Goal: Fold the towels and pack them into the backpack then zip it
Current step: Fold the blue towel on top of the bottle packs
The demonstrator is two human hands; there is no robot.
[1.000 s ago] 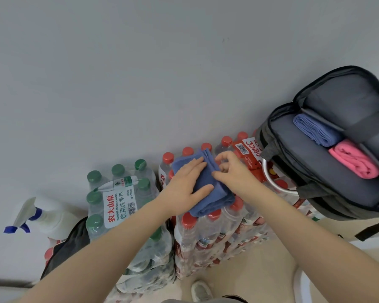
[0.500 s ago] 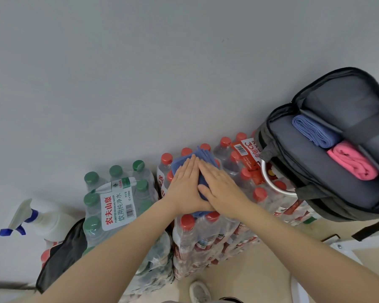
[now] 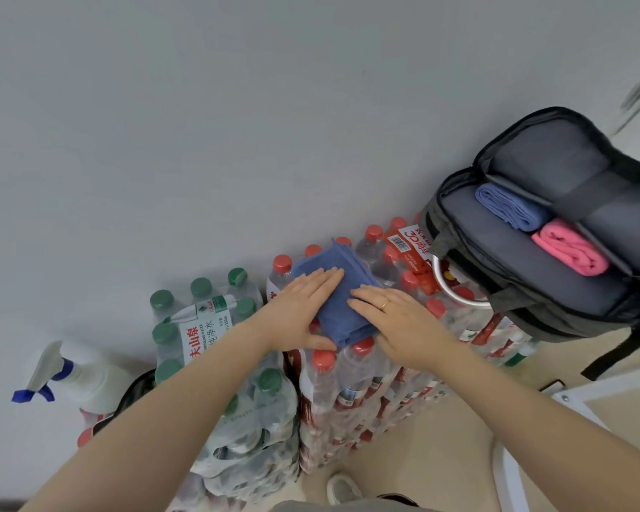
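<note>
Fingers (image 3: 324, 277) of both hands lie straight and flat, clasping nothing, on a folded dark-blue terry towel (image 3: 342, 304) that sits atop a shrink-wrapped pack of red-capped clear plastic water bottles (image 3: 355, 386). Behind everything, a plain pale-grey wall (image 3: 237, 123) fills most of the view, meeting a beige floor (image 3: 433, 448) at the lower right. On the right, an open grey-and-black fabric backpack (image 3: 525, 290) rests tilted on the far end of the red-capped pack, its main compartment unzipped and its lid thrown back. Inside the compartment, a rolled lighter-blue towel (image 3: 510, 210) lies just beside a rolled bright-pink towel (image 3: 569, 253), the two touching end to end. A second shrink-wrapped pack of green-capped clear water bottles (image 3: 215, 334), with a white label in red Chinese characters, stands left of the red-capped pack and against the wall. Farther left stands a white plastic spray bottle with a blue trigger (image 3: 74, 375), next to a dark black bag (image 3: 134, 397). The left hand (image 3: 300, 308) presses the towel's left half, thumb along its near edge; the right hand (image 3: 399, 319), wearing a thin gold ring (image 3: 385, 304), presses the right side. A pale shoe toe (image 3: 342, 487) shows at the bottom edge.
</note>
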